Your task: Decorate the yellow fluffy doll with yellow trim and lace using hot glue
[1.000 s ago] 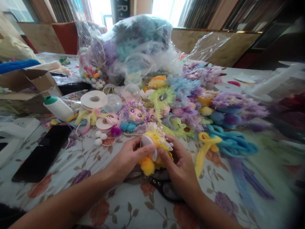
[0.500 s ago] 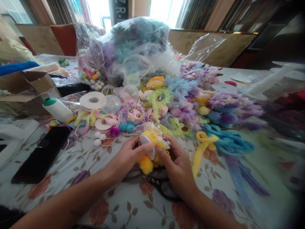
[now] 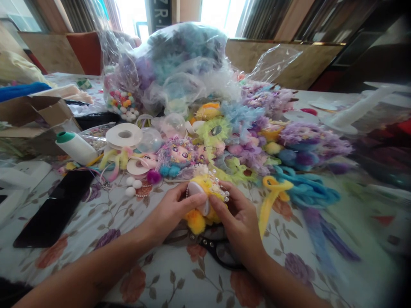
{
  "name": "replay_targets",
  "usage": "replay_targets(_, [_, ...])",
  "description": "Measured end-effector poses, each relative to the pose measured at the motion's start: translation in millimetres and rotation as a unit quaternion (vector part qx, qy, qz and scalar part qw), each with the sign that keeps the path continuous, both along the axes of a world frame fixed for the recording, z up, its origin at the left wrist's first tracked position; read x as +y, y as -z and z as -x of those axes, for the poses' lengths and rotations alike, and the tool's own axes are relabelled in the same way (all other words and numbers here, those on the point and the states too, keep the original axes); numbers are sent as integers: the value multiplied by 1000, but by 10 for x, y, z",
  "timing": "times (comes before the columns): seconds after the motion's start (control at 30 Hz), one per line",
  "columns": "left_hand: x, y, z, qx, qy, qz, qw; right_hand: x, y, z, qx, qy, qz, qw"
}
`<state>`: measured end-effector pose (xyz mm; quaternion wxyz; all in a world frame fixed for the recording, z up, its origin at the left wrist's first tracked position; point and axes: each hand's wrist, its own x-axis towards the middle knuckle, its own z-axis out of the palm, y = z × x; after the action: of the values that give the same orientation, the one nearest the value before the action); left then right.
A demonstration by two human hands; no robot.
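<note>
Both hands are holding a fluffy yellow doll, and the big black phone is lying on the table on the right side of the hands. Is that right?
Not quite. The phone lies on the left side of the hands, not the right; the head view shows it. The rest holds: the left hand and right hand both hold the yellow doll over the table.

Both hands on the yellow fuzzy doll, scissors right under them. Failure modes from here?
1. The black scissors lie on the tablecloth directly under the right hand; lowering it may catch the handles or blades.
2. The beaded trim on the yellow doll sits at the fingertips of both hands; the left hand pressing could loosen beads.
3. Loose white pom-poms nearby may get knocked away by the left forearm.
</note>
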<state>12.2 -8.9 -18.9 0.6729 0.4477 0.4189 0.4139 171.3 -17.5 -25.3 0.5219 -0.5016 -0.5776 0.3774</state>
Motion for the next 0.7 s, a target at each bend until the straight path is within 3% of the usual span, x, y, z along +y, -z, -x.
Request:
replay_targets(0.33, [15, 18, 18, 13, -1, -2, 1000, 3, -23, -10, 22, -29, 26, 999])
replay_targets(0.7, [9, 26, 11, -23, 14, 11, 1000, -6, -37, -27, 1, -15, -47, 999])
